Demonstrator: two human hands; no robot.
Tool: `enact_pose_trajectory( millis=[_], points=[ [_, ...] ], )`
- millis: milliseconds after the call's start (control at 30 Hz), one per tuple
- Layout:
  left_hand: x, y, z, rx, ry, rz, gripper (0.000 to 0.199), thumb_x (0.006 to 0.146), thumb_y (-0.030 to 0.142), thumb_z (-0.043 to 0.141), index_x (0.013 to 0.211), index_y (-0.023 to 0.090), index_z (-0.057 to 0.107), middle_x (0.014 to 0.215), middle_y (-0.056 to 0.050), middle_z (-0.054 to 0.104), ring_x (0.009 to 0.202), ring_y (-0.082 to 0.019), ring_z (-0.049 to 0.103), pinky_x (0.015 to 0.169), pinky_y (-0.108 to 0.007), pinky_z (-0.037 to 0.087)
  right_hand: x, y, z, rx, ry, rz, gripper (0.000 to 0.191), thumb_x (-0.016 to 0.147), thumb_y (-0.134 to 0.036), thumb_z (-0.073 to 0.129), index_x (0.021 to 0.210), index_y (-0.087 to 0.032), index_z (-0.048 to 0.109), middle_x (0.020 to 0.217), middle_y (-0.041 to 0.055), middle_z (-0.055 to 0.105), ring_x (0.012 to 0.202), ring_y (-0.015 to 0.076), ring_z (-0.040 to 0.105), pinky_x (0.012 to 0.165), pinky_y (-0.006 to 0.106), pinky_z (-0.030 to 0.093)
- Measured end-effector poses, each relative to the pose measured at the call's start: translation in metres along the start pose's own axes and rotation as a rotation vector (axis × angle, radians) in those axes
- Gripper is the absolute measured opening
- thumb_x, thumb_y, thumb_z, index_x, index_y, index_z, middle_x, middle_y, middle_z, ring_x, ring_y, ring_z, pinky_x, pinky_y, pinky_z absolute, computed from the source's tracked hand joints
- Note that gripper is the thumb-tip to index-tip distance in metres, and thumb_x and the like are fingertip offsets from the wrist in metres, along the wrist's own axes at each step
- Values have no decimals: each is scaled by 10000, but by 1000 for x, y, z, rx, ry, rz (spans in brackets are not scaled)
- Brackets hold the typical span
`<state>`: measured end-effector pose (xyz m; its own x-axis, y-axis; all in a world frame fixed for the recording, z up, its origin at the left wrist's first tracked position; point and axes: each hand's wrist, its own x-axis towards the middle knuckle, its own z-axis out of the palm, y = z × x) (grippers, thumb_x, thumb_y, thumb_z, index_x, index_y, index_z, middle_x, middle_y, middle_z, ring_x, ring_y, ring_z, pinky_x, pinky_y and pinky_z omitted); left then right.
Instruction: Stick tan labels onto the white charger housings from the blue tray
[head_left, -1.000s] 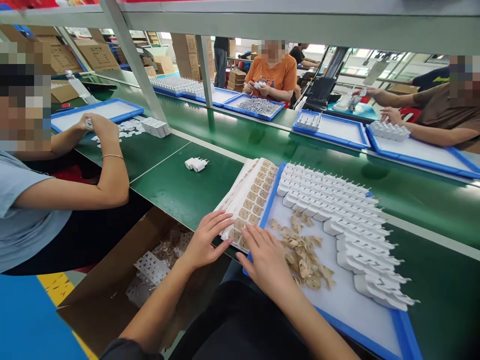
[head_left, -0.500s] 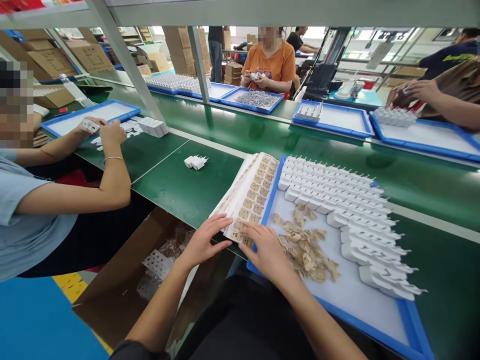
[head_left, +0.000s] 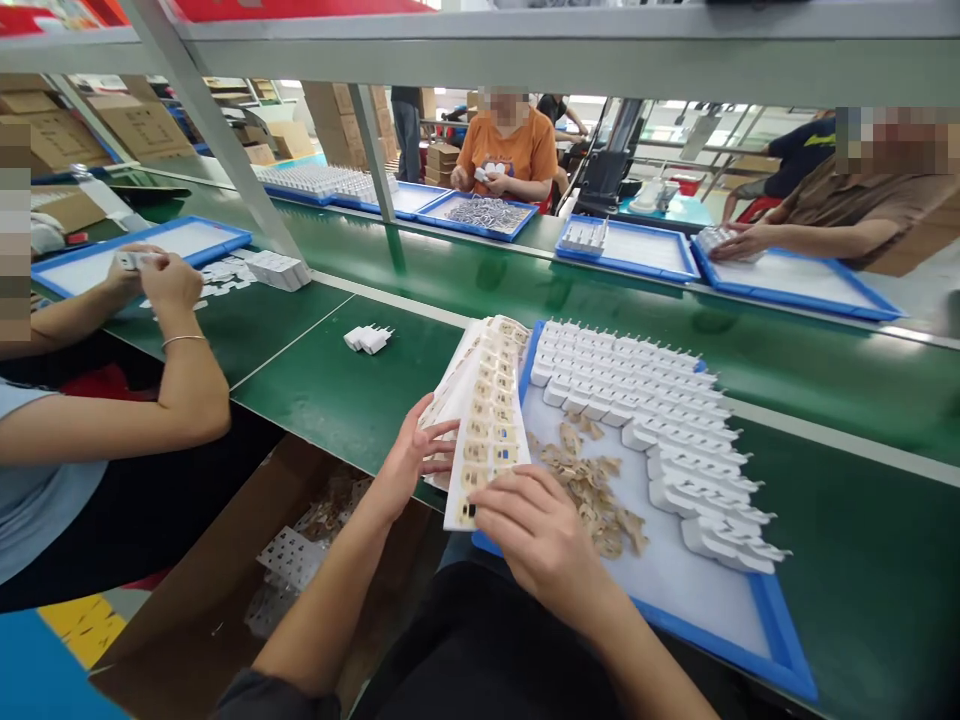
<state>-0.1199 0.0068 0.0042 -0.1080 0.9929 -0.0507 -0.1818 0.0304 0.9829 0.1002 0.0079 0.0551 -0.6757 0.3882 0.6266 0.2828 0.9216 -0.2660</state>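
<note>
A long white sheet of tan stickers (head_left: 489, 395) is lifted at its near end and bends upward. My right hand (head_left: 546, 535) pinches its near right corner, thumb hidden. On the left, my left hand (head_left: 401, 462) has its fingers apart against the stack of sheets (head_left: 448, 405) under the lifted one; its fingertips are partly behind the sheet. Right of the sheets lies a blue-rimmed tray (head_left: 784, 640). Rows of white plug adapters (head_left: 637, 390) with pins fill its far and right parts. Crumpled tan paper pieces (head_left: 600, 490) lie in a heap near my right hand.
Two white adapters (head_left: 368, 338) lie on the green bench. A cardboard box (head_left: 187, 600) with scraps stands below, left. A co-worker's hands (head_left: 161, 275) hold a white part at left. Across the bench are more blue trays (head_left: 626, 250) and people. A metal frame (head_left: 217, 140) crosses overhead.
My right hand has taken hold of the top sticker sheet and raised its near end off the stack. My left hand has shifted slightly to the left edge. The view has tilted up a little.
</note>
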Motion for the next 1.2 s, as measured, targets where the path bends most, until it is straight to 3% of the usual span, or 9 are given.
enact_pose_trajectory(
  millis=[100,200,367,567,667,733,900,1033,1200],
  points=[
    [17,11,17,-86,-80,-119,1165,755,584,778,1600,321,21,1364,-188,610,952,-229,728,729,-324,604,-24,-7,-26,-10,-45,-22,231,949,-72,537,957,-227,708,1130,42,768,1091,217,669,1062,458,480],
    [26,13,37,-73,-68,-94,1148,703,374,863,1591,329,137,1265,-127,654,829,-171,718,642,-254,594,-61,-4,-42,-19,143,209,261,902,-79,603,959,-283,755,1314,60,650,1239,259,597,1065,487,491],
    [19,-3,70,-9,-80,-63,730,742,382,827,1387,207,533,1177,-90,686,790,-147,706,719,-279,632,-110,10,-37,271,474,824,243,971,-235,564,1141,-265,734,1385,113,606,1288,271,601,887,356,610],
    [-1,1,64,181,-271,-238,859,792,487,773,1507,206,389,802,-22,726,668,-193,742,621,-282,617,-131,17,-28,572,705,1121,276,986,-400,557,1119,-200,694,1153,123,751,1030,254,733,785,343,633],
    [-8,21,54,374,-438,-335,707,896,547,631,1495,231,428,628,12,692,380,-140,596,383,-222,464,-133,18,-33,540,687,1115,298,918,-361,681,1180,-223,649,1121,104,766,1023,241,740,849,357,628],
    [-6,33,63,492,-431,-182,511,940,517,577,1369,239,588,578,16,673,386,-137,577,422,-241,490,-131,17,-36,550,670,1089,320,927,-352,668,1221,-231,624,1109,103,772,1001,234,754,846,361,636],
    [22,43,129,783,-489,476,288,888,387,681,1128,245,751,1203,-97,733,1194,-313,632,1043,-458,501,-122,8,-30,520,654,1046,298,937,-319,656,1218,-221,625,1106,107,775,984,225,769,815,318,650],
    [45,39,163,762,-900,285,241,933,304,599,1099,197,737,1017,-68,781,936,-248,724,822,-330,550,-127,3,-28,455,615,1016,307,961,-257,622,1264,-216,606,1074,99,770,950,209,770,797,308,653],
    [48,40,164,603,-984,40,345,901,298,638,1227,187,658,1010,-61,792,963,-229,737,843,-286,522,-133,9,-44,62,488,796,301,931,-166,637,1218,-245,682,1214,113,693,1084,252,704,845,380,641]
  ],
)
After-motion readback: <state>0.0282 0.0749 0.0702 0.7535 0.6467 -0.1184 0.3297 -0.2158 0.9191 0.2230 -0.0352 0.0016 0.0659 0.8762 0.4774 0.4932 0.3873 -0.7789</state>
